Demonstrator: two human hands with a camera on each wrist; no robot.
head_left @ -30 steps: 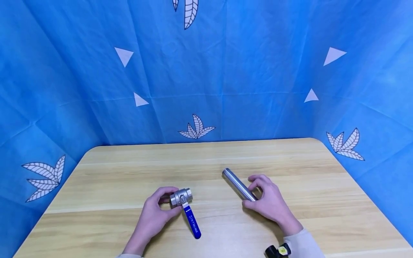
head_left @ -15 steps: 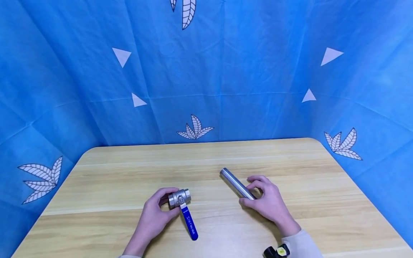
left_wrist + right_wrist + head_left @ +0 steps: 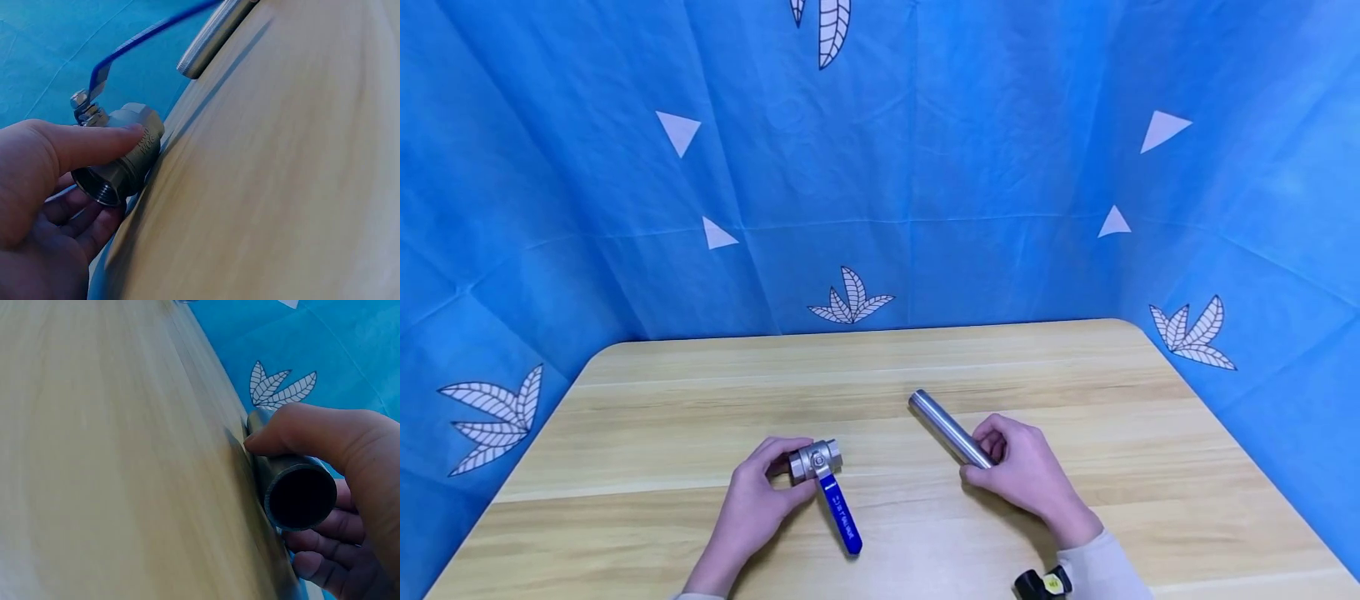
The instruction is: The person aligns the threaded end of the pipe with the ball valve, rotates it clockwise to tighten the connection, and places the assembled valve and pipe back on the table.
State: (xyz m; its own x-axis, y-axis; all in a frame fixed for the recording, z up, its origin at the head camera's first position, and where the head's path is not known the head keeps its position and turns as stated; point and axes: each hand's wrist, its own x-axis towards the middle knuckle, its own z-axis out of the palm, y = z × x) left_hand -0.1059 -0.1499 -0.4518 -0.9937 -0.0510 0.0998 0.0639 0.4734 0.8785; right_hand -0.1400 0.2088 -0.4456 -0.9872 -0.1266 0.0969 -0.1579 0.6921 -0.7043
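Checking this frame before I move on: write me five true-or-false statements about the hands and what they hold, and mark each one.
1. The left hand holds a metal ball valve. True.
2. The lever on the ball valve is red. False: it is blue.
3. The right hand grips a metal pipe near the end closer to the person. True.
4. The metal pipe is screwed into the ball valve. False: they are apart, one at each hand.
5. In the right wrist view, the near end of the metal pipe is open and hollow. True.
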